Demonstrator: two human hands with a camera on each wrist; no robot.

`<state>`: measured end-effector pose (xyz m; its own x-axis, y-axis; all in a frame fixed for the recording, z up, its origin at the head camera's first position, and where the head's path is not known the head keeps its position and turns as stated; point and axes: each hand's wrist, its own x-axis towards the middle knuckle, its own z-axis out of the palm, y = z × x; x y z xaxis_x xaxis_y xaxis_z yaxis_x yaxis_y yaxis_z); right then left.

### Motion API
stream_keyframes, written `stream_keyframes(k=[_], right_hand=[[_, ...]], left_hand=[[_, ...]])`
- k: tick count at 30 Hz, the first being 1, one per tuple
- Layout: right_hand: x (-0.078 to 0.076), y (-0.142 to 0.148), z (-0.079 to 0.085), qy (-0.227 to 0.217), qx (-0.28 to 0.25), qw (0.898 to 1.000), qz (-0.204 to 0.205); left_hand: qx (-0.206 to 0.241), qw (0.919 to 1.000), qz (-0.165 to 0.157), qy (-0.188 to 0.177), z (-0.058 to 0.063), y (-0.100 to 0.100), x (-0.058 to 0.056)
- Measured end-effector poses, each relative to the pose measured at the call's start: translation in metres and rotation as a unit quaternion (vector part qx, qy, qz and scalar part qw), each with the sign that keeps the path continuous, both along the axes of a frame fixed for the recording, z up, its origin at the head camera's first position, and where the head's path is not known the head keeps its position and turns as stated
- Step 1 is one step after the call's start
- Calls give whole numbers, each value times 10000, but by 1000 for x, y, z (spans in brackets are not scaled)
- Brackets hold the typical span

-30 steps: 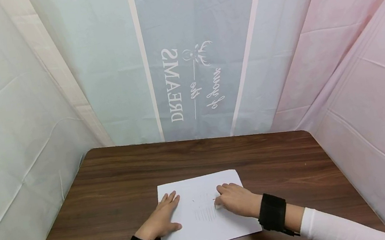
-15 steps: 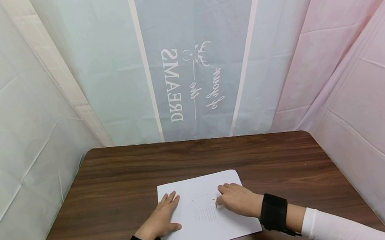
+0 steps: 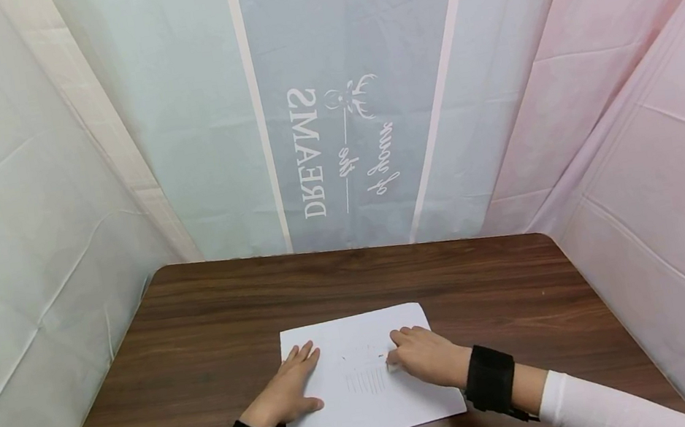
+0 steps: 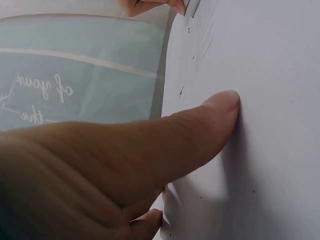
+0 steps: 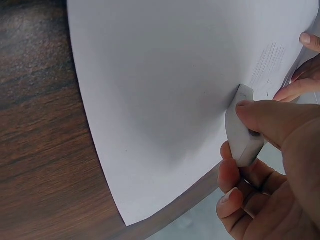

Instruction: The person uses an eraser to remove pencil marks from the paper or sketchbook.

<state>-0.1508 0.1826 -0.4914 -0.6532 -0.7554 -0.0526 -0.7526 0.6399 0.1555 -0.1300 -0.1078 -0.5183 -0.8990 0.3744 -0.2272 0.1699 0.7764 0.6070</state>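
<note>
With the paper [image 3: 373, 415] taken as the landmark, a white sleeve [image 3: 600, 405] is seen off its near right corner, and a black wrist strap [image 3: 488, 378] is worn just beside its right edge. The left hand [image 3: 292, 387] is laid across the paper's left part, its fingers [image 3: 305, 352] spread wide and nothing gripped by them. Over the paper's right part, the eraser [image 5: 237, 122] is pinched between the thumb and curled fingers of the right hand [image 3: 422, 358]; its tip is pointed down and appears to be touching the sheet. A row of thin pencil lines [image 3: 365, 382] is drawn at the middle of the paper, between the hands, with the eraser just beside its right end. Beyond that row, fainter strokes and dark specks [image 3: 380, 355] are shown; whether the specks are crumbs or marks cannot be told.

Rubbing out is judged to be the step in hand, hardly finished, since the row is plainly legible. For the next move, the eraser would need to be drawn across the nearest line, with the sheet pinned by the left hand against wrinkling.

Past the paper's far edge, the brown desk [image 3: 352, 278] is backed by a lettered cloth [image 3: 202, 116].
</note>
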Motion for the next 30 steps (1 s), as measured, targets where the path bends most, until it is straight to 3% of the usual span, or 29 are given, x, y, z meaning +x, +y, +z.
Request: stream_keyframes(k=[26,30], right_hand=[[3,-1,1,-259,-209,9993,-181],[4,-2,1,-108,-127,9998,-95]], left_hand=[[-3,10000,-12,-12,2,-1,3],[-12,10000,16,-19,3,-1,3]])
